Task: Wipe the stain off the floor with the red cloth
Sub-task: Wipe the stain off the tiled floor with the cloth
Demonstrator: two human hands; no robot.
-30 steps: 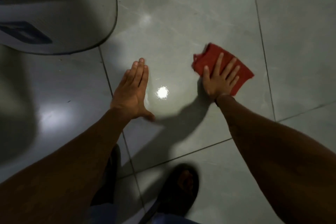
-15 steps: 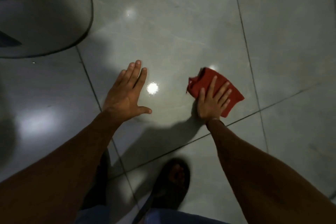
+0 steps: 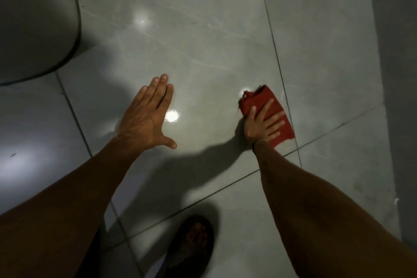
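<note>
Fingers [image 3: 274,124] of right hand [image 3: 261,126] spread flat, pressing red cloth [image 3: 262,100] onto floor [image 3: 203,40] near tile joint; left hand [image 3: 146,119] open, empty, beside glare spot. Wiping step under way; stain not discernible. Next stroke needs steady downward pressure, cloth kept flat

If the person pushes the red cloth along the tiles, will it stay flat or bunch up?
The red cloth looks soft and floppy: its far end is already crumpled. It would probably bunch further wherever the right hand does not press it. The glossy floor mirrors the lamps, so the cloth likely slides easily.
</note>
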